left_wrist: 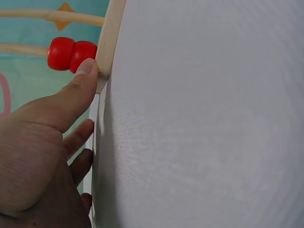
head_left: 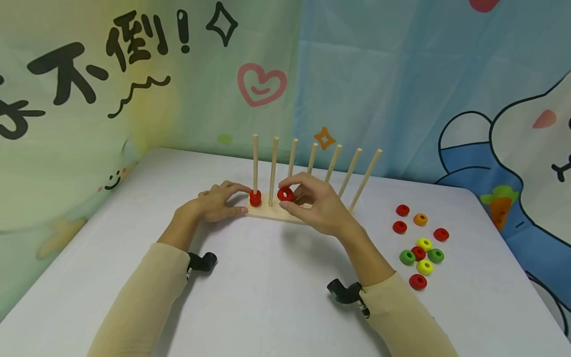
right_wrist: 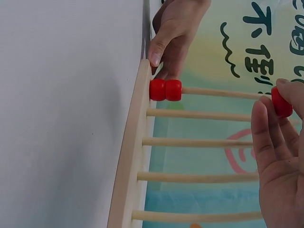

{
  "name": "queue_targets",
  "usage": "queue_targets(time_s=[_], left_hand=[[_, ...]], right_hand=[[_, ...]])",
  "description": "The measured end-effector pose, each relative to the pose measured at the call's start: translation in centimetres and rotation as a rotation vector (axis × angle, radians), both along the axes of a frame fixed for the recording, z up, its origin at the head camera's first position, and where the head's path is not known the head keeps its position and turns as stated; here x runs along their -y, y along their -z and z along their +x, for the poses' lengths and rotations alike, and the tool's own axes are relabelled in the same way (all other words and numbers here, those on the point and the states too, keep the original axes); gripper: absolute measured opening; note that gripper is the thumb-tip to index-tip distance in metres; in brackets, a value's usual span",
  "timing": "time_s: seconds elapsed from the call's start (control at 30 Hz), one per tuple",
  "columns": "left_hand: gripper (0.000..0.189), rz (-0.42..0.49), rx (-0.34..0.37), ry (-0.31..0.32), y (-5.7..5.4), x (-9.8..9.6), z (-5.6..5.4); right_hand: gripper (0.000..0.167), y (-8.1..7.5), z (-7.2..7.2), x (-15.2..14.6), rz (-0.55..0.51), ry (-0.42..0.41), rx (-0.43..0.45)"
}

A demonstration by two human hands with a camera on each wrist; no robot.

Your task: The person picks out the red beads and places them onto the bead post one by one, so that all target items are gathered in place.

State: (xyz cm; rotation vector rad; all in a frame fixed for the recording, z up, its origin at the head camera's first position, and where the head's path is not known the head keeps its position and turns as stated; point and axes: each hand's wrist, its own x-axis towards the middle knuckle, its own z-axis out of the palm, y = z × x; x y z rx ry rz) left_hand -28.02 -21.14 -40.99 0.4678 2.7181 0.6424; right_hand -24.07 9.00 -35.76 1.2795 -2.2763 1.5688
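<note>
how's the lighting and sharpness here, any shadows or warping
Head view: even light, soft shadows on the flat white tabletop near the bare left hand and bare right hand, no obvious blur; left wrist view: dimmer, greyer, the slim round wooden pegs looking bowed, probably lens distortion; right wrist view: also dim, a faint broad shadow on the tabletop.

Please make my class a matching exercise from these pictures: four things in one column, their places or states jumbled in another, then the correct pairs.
Column 1
1. Left hand
2. Right hand
3. Orange bead
4. Leftmost peg

Column 2
A. Lies on the white table, right of the pegs
B. Bears two red beads
C. At the left end of the wooden base
D. Holds a single red bead

Pairs: 1-C; 2-D; 3-A; 4-B
</note>
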Motion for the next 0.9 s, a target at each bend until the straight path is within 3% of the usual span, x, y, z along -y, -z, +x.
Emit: queue_targets(time_s=[0.73, 0.9], left_hand=[[0.066, 0.0, -0.005, -0.008, 0.4, 0.2, -0.1], [0.066, -0.002, -0.009, -0.004, 0.4, 0.2, -0.1]], right_hand=[[0.034, -0.9, -0.6, 2.9, -0.048, -0.073, 0.007], [0.032, -1.2, -0.8, 3.5, -0.038, -0.043, -0.006]])
